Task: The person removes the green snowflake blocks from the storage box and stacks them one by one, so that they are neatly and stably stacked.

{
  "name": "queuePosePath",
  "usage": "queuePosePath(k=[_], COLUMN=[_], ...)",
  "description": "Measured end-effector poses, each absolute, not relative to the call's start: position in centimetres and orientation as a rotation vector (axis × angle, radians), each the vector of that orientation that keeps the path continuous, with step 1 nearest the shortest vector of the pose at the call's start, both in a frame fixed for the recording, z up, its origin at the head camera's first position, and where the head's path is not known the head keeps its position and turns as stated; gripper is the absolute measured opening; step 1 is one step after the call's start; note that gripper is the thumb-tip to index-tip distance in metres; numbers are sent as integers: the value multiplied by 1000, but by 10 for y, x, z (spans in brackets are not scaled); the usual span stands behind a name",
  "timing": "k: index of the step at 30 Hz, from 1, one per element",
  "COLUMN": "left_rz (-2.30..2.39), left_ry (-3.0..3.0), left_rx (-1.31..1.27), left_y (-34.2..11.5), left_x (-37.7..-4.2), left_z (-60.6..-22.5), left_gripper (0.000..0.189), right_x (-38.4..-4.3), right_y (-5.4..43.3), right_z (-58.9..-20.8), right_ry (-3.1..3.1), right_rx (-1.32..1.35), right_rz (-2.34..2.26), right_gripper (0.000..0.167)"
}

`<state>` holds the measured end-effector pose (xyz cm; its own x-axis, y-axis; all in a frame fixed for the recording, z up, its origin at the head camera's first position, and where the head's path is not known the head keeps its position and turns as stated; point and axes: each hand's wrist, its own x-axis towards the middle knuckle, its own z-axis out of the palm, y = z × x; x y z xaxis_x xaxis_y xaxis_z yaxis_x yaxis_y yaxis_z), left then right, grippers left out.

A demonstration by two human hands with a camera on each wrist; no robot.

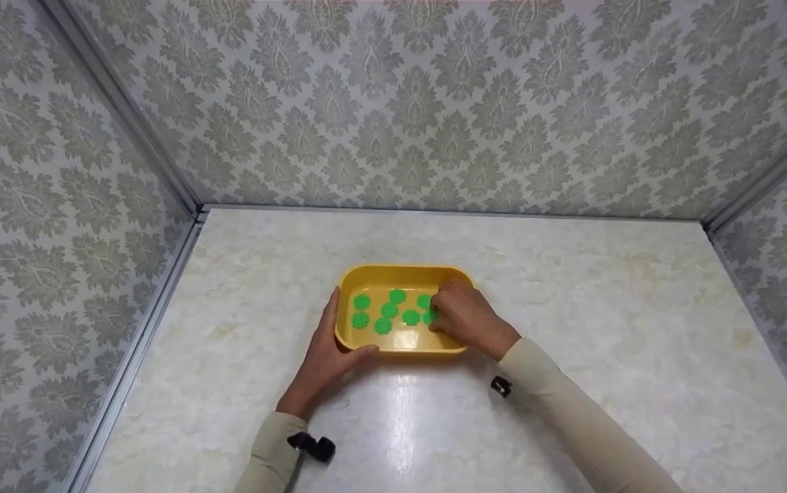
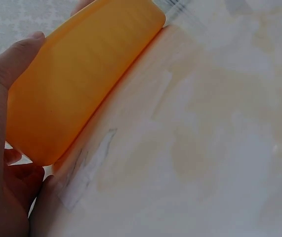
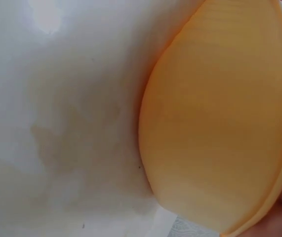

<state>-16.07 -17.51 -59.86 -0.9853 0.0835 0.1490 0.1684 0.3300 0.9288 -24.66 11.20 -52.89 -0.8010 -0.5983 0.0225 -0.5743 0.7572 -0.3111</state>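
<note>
A yellow rectangular tray (image 1: pixel 393 274) with rounded corners stands on the table. Several small green discs (image 1: pixel 361 320) with notched edges lie spread over its floor. My left hand (image 1: pixel 328 356) grips the tray's left end, its thumb along the near rim; in the left wrist view the fingers (image 2: pixel 24 180) curl round the tray's corner. Reaching over the right end, my right hand (image 1: pixel 465 315) has bent fingers inside the tray, right at a green disc (image 1: pixel 429 317) they partly cover. I cannot tell whether they pinch it. The right wrist view shows mainly the tray's outer wall (image 3: pixel 220 113).
The pale marbled table top (image 1: pixel 605 308) extends on all sides of the tray. Patterned wall panels (image 1: pixel 380 103) close off the back and both sides. A dark strap (image 1: pixel 311 446) sits on the left sleeve and another black piece (image 1: pixel 501 386) by the right sleeve.
</note>
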Motion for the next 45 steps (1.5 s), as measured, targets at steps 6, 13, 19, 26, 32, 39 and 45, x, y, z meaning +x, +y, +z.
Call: queuePosePath(k=[6,13,19,26,32,39,45], left_rz=[-1744,-1739,-1750,-1752,-1753,-1723,-1726], left_ry=[-2500,-2502,-2498,-2492,-2502,-2521,-2525], left_rx=[-237,-252,-247,-255,-254,-245,-240], left_y=[-173,-173,-174,-176,-175,-175,-175], left_x=[-160,-160,-160,-161,-162,-161,-162], left_z=[-595,-593,-594,-597,-599,-597,-596], left_gripper=[127,126,125,128,126,124,124], right_x=[-243,-244,-244,-244,-241,-235,-233], right_y=[111,112,112,114,118,123,129], right_z=[-529,-531,-534,-536,-534,-524,-518], right_ry=[2899,2906,2915,2901,2894,2879,2891], right_rx=[-978,-1030,-1076,-1081,-1045,-1057,-1134], right_rz=[-445,-423,-389,-484,-618,-801,-940], right_gripper=[22,21,17,9,15,29,22])
